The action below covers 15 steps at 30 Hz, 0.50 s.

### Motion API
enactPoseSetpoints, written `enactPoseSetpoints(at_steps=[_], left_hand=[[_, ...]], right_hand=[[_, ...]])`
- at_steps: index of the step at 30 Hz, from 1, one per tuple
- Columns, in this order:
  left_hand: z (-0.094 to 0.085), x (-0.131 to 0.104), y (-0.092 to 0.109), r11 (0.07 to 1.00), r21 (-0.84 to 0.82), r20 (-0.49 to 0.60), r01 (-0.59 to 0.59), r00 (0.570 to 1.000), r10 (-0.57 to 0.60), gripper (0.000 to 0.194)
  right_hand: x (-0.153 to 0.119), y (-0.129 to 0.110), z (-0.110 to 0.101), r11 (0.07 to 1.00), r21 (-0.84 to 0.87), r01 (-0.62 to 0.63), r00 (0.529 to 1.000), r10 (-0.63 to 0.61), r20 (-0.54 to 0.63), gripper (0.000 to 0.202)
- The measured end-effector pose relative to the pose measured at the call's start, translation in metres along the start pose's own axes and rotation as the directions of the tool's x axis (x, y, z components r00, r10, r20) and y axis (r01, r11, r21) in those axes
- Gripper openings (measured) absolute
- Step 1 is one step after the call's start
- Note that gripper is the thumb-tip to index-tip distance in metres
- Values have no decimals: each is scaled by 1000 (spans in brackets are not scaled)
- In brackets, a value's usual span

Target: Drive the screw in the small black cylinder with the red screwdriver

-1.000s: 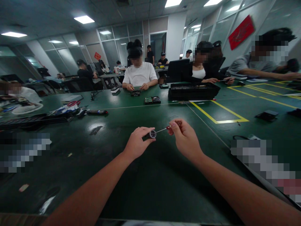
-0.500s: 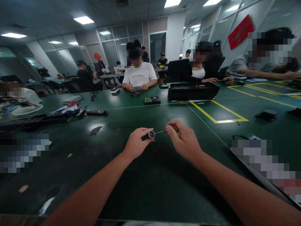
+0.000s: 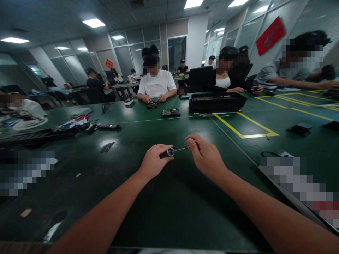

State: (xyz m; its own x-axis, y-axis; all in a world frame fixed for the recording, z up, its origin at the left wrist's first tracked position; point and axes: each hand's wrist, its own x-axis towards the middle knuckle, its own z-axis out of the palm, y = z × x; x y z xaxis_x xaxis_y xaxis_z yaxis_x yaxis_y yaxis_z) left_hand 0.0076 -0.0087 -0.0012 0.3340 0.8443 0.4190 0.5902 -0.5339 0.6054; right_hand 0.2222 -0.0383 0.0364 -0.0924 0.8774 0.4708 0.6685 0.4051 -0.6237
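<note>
My left hand (image 3: 155, 160) is closed around a small dark cylindrical part (image 3: 170, 152), whose round, silver-rimmed open end faces me. In my right hand (image 3: 205, 155) is a thin screwdriver (image 3: 180, 149) with a reddish collar; the fingers cover most of its handle. The metal shaft points left and its tip reaches into the ring of the cylindrical part. Whether the tip sits on a screw is too small to tell. Both hands are just above the green table (image 3: 164, 204).
A long black tray (image 3: 217, 103) and an opened device with a green circuit board (image 3: 171, 112) lie farther back. A dark pen-like tool (image 3: 109, 127) and a tangle of cables (image 3: 76, 122) are at left. Across the table sits a person in white (image 3: 157, 83).
My right hand's fingers have shifted around the screwdriver handle, hiding more of it. The left hand and the cylindrical part stay nearly in place.
</note>
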Motion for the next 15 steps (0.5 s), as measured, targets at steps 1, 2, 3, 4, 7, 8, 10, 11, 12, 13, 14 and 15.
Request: enactPoseSetpoints(at_steps=[1, 2, 3, 4, 7, 8, 10, 11, 12, 13, 14, 15], left_hand=[[0, 0, 0, 1000, 1, 3, 0, 1000, 0, 43], [0, 0, 0, 1000, 0, 5, -2, 1000, 2, 43], [0, 0, 1, 1000, -2, 7, -3, 1000, 3, 43], [0, 1, 1, 1000, -3, 4, 0, 1000, 0, 43], [-1, 2, 3, 1000, -1, -20, 27, 999, -27, 42], [-2, 2, 3, 999, -1, -29, 33, 999, -33, 42], [-3, 2, 5, 1000, 12, -31, -1, 1000, 1, 42], [-4, 2, 6, 999, 27, -30, -33, 999, 34, 41], [-4, 3, 7, 997, 47, -37, -59, 997, 61, 40], [-5, 3, 7, 995, 68, -47, -71, 996, 74, 40], [-5, 3, 7, 994, 89, -56, -65, 996, 70, 39], [-5, 3, 8, 993, 107, -58, -43, 997, 49, 39]], right_hand=[[0, 0, 0, 1000, 9, 1, 1000, -1, -3, 29], [0, -1, 0, 1000, 28, 6, 1000, -6, -7, 28], [-1, -2, 1, 998, 56, 12, 1000, -12, -13, 28], [-2, -2, 2, 996, 89, 17, 1000, -15, -24, 27], [-3, -3, 5, 976, 216, 1, 998, 14, -67, 20], [-2, -2, 7, 960, 279, -22, 997, 43, -71, 18], [0, 2, 11, 888, 452, -90, 989, 134, -64, 20], [2, 5, 13, 823, 553, -132, 978, 198, -61, 22], [4, 8, 15, 734, 656, -175, 959, 278, -55, 26], [6, 11, 16, 631, 744, -221, 924, 380, -49, 28], [8, 14, 17, 554, 795, -247, 900, 436, -24, 28], [9, 17, 18, 542, 807, -237, 886, 461, -50, 26]])
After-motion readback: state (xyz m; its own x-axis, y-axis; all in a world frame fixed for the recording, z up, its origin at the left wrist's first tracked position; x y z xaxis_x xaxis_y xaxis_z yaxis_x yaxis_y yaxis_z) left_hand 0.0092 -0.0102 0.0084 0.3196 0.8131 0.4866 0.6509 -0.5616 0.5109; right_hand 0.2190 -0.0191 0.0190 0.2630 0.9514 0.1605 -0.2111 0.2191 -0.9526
